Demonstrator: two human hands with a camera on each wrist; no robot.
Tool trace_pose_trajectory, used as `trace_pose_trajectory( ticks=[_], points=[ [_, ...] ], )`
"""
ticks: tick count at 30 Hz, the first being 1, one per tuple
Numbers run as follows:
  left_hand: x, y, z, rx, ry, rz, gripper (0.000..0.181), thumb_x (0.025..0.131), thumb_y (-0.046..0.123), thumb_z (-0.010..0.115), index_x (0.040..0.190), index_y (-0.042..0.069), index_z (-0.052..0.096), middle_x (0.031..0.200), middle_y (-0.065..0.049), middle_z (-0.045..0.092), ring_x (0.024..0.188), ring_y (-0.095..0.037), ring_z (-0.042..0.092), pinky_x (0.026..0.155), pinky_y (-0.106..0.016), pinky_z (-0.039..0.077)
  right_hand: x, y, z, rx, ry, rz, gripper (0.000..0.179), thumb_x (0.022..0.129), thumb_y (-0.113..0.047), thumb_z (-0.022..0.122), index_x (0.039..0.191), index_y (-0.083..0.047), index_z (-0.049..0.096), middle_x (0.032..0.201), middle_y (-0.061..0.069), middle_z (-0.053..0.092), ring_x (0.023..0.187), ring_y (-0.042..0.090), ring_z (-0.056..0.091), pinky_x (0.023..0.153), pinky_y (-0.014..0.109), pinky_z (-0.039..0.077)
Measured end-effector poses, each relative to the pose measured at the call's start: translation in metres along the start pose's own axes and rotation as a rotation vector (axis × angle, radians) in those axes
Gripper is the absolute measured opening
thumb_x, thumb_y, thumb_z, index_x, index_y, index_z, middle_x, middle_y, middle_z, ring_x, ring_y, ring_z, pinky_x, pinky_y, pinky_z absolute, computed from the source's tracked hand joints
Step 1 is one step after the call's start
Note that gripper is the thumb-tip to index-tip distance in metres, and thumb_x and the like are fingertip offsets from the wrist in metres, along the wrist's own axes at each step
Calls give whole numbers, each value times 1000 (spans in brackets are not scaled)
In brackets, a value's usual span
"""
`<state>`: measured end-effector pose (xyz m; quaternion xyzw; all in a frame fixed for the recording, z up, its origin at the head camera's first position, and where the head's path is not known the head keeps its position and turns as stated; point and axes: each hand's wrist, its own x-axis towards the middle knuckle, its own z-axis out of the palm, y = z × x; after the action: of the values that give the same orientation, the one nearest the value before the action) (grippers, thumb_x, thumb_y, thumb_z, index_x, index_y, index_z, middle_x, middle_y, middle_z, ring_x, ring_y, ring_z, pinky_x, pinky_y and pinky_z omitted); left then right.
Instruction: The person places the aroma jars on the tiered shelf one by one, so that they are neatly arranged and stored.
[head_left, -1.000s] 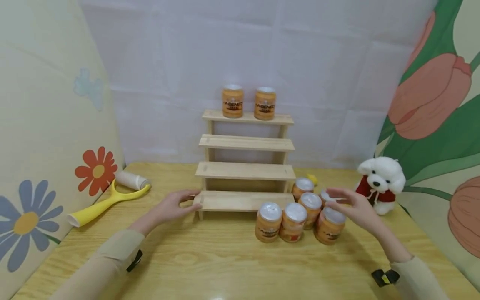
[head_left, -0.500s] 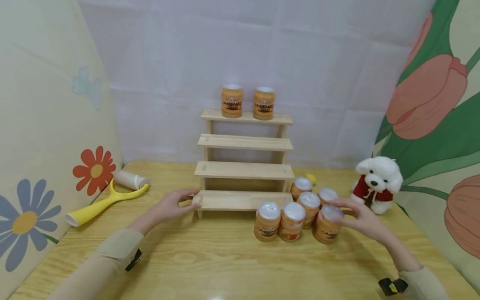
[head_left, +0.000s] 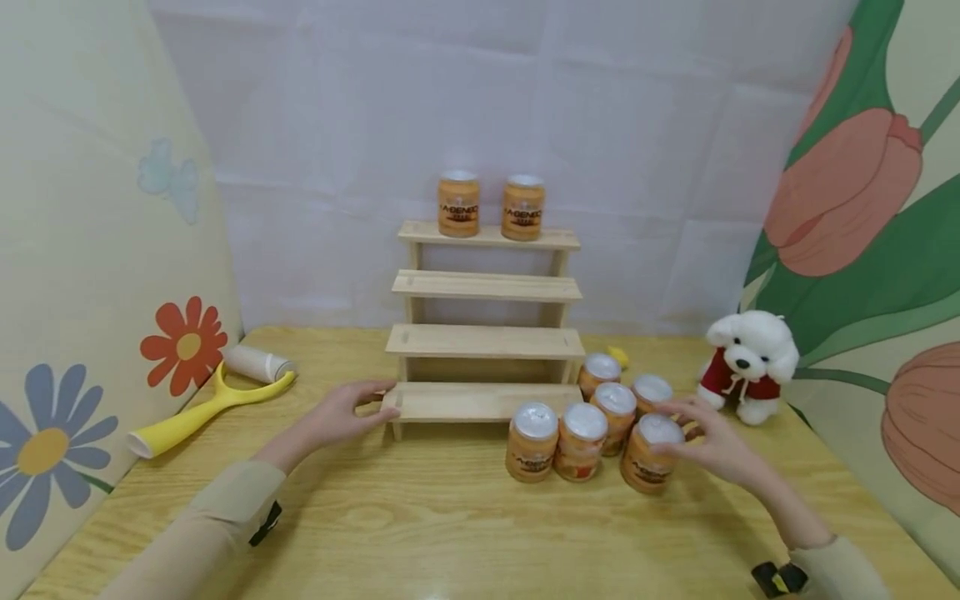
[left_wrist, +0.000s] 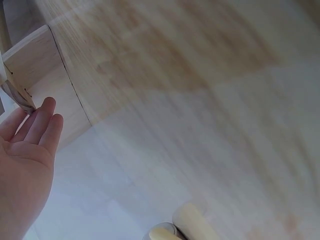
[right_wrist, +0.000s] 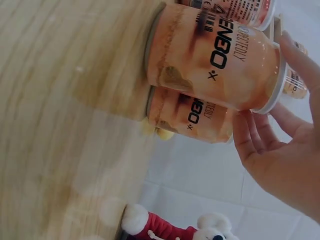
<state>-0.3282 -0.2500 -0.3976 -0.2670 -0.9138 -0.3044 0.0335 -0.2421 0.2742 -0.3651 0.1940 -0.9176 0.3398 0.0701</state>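
A stepped wooden display stand (head_left: 480, 342) has four tiers, seen in the head view; its lowest board's left end is gripped by my left hand (head_left: 347, 414). In the left wrist view, the fingers of that hand (left_wrist: 30, 145) lie against the board's edge. My right hand (head_left: 708, 442) holds an orange can (head_left: 648, 458) near its silvery lid, thumb in front and fingers on the far side. The right wrist view shows this can (right_wrist: 215, 60) upright, close to the table. Several similar cans (head_left: 577, 442) stand at the stand's right front, and two cans (head_left: 491, 207) are on the top tier.
A white plush dog (head_left: 750, 367) in red sits at the right rear. On the left lies a yellow-handled lint roller (head_left: 217, 404). A small yellow object (head_left: 618, 357) is behind the cans. White cloth (head_left: 360, 167) hangs at the back.
My right hand has come down from above the cans, closed round the front right can and shifted it slightly toward me. The left hand has stayed at the stand.
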Motion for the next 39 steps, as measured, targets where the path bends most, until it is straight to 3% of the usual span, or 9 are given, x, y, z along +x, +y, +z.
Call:
trace_pose_trajectory(
  ticks=[4, 8, 13, 24, 39],
  points=[
    [-1, -1, 0, 2, 0, -4, 61, 91, 40, 60, 134, -2, 49, 135, -22, 51, 114, -37, 57, 98, -49, 47, -1, -1, 4, 9, 19, 10, 54, 80, -20, 75, 125, 0, 53, 117, 16, 54, 98, 17, 52, 76, 28, 51],
    [-2, -1, 0, 4, 2, -2, 61, 91, 40, 60, 134, -2, 48, 135, -22, 51, 113, -36, 58, 98, -48, 47, -2, -1, 5, 52, -45, 142, 67, 81, -27, 75, 131, 4, 44, 125, 23, 51, 106, 33, 55, 80, 36, 53],
    [-3, -1, -1, 4, 5, -11, 62, 91, 41, 59, 135, -1, 48, 135, -21, 51, 115, -37, 57, 99, -49, 47, -2, -1, 11, 119, -99, 276, 73, 81, -33, 73, 134, 6, 39, 125, 25, 53, 109, 34, 57, 77, 30, 54],
    [-3, 1, -3, -2, 8, -4, 61, 91, 38, 60, 135, -2, 48, 135, -22, 50, 114, -36, 57, 99, -48, 47, -1, 0, 17, 228, -68, 277, 63, 84, -30, 71, 131, 1, 43, 124, 21, 54, 112, 35, 57, 77, 28, 55],
    [-3, 5, -1, 7, -5, -12, 61, 91, 40, 60, 135, 0, 48, 136, -22, 50, 115, -36, 56, 99, -48, 47, -7, -12, 2, 202, -40, 237, 59, 83, -25, 72, 129, 4, 49, 116, 21, 61, 99, 24, 63, 69, 25, 56]
  ],
)
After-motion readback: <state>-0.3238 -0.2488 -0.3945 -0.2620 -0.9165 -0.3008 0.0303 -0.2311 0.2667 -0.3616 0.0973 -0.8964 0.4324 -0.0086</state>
